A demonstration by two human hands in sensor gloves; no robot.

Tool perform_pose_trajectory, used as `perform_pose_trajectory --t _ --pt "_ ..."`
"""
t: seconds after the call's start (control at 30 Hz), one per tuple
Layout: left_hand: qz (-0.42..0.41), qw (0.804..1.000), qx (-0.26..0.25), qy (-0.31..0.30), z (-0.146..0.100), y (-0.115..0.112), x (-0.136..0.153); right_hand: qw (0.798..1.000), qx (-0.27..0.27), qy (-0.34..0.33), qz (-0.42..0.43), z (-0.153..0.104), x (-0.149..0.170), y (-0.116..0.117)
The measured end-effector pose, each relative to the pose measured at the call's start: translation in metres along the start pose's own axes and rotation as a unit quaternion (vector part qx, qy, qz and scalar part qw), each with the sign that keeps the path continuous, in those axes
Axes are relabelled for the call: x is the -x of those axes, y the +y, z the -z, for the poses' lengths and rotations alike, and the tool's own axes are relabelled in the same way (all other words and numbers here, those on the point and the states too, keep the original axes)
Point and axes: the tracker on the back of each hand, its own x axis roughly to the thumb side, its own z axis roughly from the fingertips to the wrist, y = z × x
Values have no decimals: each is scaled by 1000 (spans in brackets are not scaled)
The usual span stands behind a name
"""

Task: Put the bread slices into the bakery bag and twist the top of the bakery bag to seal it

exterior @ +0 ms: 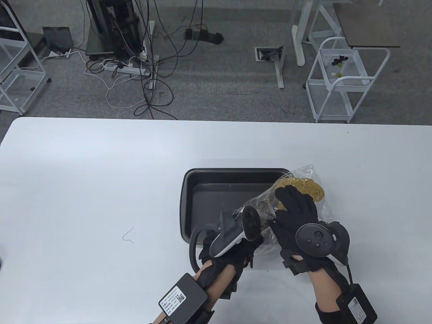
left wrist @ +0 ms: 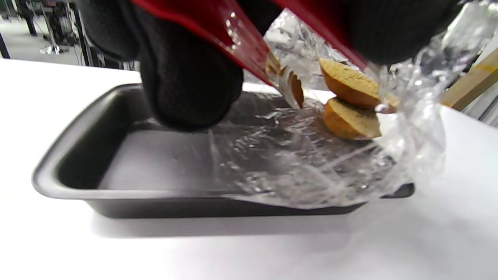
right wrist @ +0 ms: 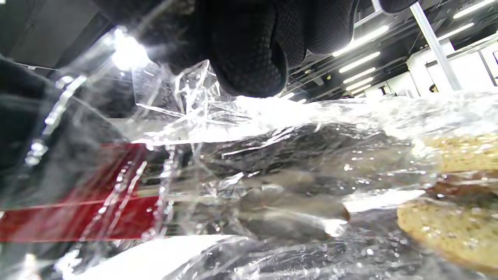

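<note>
We see a thin bit of wire (exterior: 127, 235) lying alone on the white table (exterior: 84, 168), left of the middle and well apart from everything else. Next comes the dark baking tray (exterior: 202, 189), standing toward the near edge just right of the middle; its visible floor is bare. Our left hand (exterior: 236, 248) sits at the tray's near right corner with its fingers curled round the gathered neck of the clear bakery bag (exterior: 307, 172), and the left wrist view shows the plastic with its red band running up into that grasp. The bag lies slanted across the tray's right end, its body spilling over the right rim onto the table. Inside it, at its far end, the bread slices (exterior: 303, 187) lie stacked, one upon another in the left wrist view (left wrist: 350, 101). Our right hand (exterior: 297, 216) lies on top of the bag just near of the slices; whether its fingers pinch the plastic or merely press it we cannot tell.
</note>
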Motion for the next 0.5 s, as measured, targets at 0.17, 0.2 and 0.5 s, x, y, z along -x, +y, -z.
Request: perform_pose_trajectory --t 0.17,0.2,0.5 --pt "40 999 -30 -21 -12 4 8 1000 -1 4 -4 0 1 -1" --pt "42 998 -42 -25 -16 3 12 1000 -1 5 -5 0 1 -1" --pt "79 990 -102 -58 -44 1 47 1000 2 12 -6 1 4 -2"
